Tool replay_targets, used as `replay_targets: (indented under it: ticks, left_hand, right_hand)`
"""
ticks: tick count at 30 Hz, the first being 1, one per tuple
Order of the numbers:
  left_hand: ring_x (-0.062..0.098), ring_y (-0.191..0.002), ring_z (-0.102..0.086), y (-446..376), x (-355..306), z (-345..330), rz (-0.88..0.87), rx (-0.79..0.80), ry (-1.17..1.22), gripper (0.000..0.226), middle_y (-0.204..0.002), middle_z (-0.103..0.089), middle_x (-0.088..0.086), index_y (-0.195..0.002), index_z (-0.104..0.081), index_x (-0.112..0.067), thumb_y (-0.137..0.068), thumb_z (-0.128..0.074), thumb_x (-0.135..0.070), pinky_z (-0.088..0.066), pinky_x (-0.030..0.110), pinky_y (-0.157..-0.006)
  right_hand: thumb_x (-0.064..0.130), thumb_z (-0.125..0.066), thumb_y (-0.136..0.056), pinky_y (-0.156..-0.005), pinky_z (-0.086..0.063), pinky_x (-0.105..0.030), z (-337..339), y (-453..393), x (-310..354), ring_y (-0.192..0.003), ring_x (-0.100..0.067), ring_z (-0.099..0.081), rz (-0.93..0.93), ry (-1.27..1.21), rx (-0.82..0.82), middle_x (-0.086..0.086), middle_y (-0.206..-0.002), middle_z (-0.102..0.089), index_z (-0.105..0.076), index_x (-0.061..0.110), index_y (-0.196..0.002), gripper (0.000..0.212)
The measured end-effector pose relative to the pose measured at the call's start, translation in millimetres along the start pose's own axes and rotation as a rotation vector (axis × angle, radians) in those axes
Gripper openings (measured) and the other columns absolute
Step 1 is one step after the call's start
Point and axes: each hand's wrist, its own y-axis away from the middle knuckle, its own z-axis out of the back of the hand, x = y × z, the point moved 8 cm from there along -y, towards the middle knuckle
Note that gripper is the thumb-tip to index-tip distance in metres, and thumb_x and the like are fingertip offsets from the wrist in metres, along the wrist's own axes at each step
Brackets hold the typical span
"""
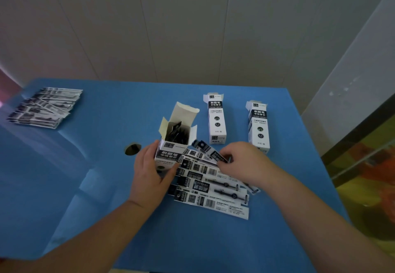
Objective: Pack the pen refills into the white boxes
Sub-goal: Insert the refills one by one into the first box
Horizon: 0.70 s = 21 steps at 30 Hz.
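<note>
An open white box (173, 144) stands upright near the middle of the blue table, flaps up, with dark refill packets inside. My left hand (149, 174) grips its lower part from the left. My right hand (243, 161) pinches one refill packet (208, 151), lifted at a slant just right of the box. Several more refill packets (213, 191) lie fanned out on the table below both hands. Two more white boxes (217, 121) (259, 126) stand upright behind, tops partly open.
A second pile of refill packets (44, 107) lies at the table's far left corner. A round cable hole (133, 149) sits left of the open box. The blue table (85, 187) ends at a wall behind and a drop on the right.
</note>
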Motion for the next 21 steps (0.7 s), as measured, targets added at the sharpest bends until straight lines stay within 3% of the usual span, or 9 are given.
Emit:
replay_targets:
  ticks: [3, 7, 10, 13, 21]
  left_hand:
    - [0.020, -0.137, -0.041, 1, 1, 0, -0.005, -0.003, -0.006, 0.078, -0.142, -0.049, 0.008, -0.151, -0.044, -0.014, -0.088, -0.063, -0.055, -0.046, 0.058, -0.114]
    - [0.020, -0.137, -0.040, 1, 1, -1, 0.005, 0.001, -0.001, 0.079, -0.142, -0.049, 0.011, -0.152, -0.044, -0.010, -0.088, -0.066, -0.051, -0.046, 0.058, -0.114]
    - [0.023, -0.137, -0.041, 1, 3, -2, 0.012, -0.003, 0.003, 0.075, -0.143, -0.049, 0.012, -0.151, -0.045, -0.007, -0.089, -0.079, -0.030, -0.049, 0.061, -0.110]
    - [0.026, -0.136, -0.042, 1, 4, -4, 0.008, -0.001, 0.006, 0.074, -0.141, -0.049, 0.012, -0.150, -0.047, -0.005, -0.087, -0.083, -0.020, -0.050, 0.060, -0.108]
    - [0.034, -0.135, -0.045, 3, 2, -3, -0.050, -0.008, 0.000, 0.074, -0.141, -0.049, 0.016, -0.150, -0.046, 0.000, -0.086, -0.084, -0.012, -0.054, 0.063, -0.101]
  right_hand:
    - [0.030, -0.068, -0.085, -0.061, -0.055, -0.033, 18, 4, -3, -0.059, -0.014, -0.065, -0.046, -0.191, -0.024, 0.005, -0.072, -0.072, -0.075, 0.029, -0.083, 0.007]
    - [0.026, -0.075, -0.085, -0.084, -0.059, -0.048, 36, 11, -3, -0.089, -0.031, -0.073, -0.081, -0.465, -0.064, -0.002, -0.086, -0.078, -0.078, 0.024, -0.090, 0.005]
    - [0.018, -0.079, -0.086, -0.076, -0.061, -0.030, 46, 13, 1, -0.085, -0.017, -0.076, -0.077, -0.673, -0.076, 0.002, -0.089, -0.080, -0.080, 0.018, -0.092, 0.006]
    - [0.012, -0.078, -0.086, -0.068, -0.058, -0.021, 55, 17, 8, -0.084, -0.016, -0.076, -0.060, -0.856, -0.088, -0.001, -0.094, -0.080, -0.079, 0.013, -0.093, 0.008]
    - [0.008, -0.067, -0.094, -0.079, -0.062, -0.032, 92, 34, 43, -0.091, -0.026, -0.077, 0.124, -1.118, -0.252, -0.010, -0.096, -0.080, -0.078, 0.007, -0.091, 0.010]
